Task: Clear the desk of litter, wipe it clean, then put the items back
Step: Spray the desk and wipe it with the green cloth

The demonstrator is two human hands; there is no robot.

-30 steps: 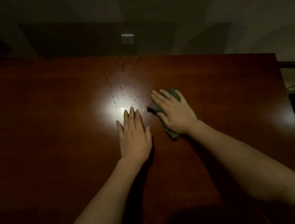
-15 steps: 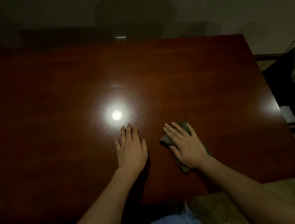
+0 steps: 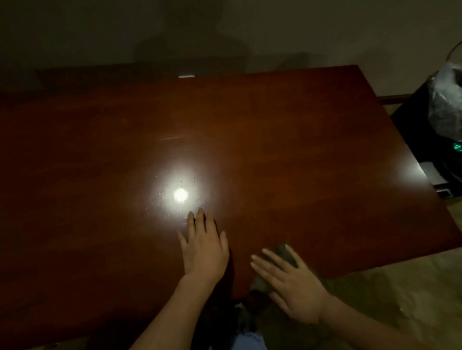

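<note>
Cloth first: I see the dark grey-green rag (image 3: 283,253) at the near edge of the glossy reddish-brown wooden table (image 3: 82,191), pressed flat under my right hand (image 3: 291,286), its grip spread with straight fingers. My left hand (image 3: 205,249) rests just beside, likewise spread. Farther right stands a plastic-lined bin (image 3: 458,108).

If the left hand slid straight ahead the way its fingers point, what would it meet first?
Nothing solid, as far as the view shows: ahead of the left hand lies bare desk, with only the bright light reflection and small specks around it.
</note>
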